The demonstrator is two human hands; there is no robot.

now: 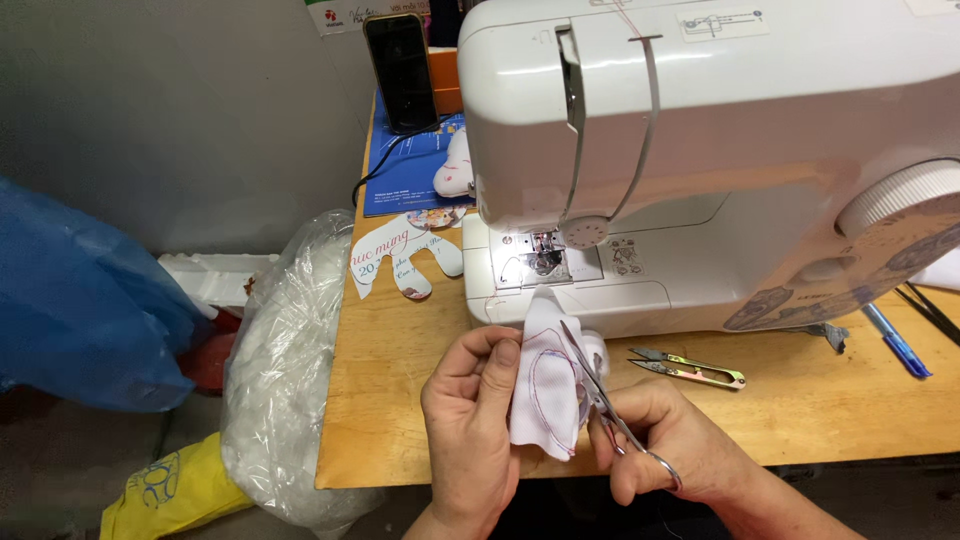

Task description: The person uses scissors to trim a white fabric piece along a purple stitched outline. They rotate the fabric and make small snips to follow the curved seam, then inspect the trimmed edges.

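The left hand point(470, 420) pinches a white fabric piece point(545, 385) with a stitched outline, thumb on top. At 3 o'clock from it, the right hand point(665, 440) is closed around small scissors point(600, 395), blades on the fabric. Thread snips point(690, 368) lie at 2 o'clock on the wooden surface point(400, 400). The white sewing machine point(720, 150) stands at 12 o'clock.

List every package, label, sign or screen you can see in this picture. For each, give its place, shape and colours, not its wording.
Phone: propped upright at the table's back edge, dark blank screen.
Diagram sticker: top of the white sewing machine, small white rectangle.
Blue printed sheet: flat under the phone.
Yellow bag: floor, lower left, blue print.
Clear bag of white stuffing: beside the table.
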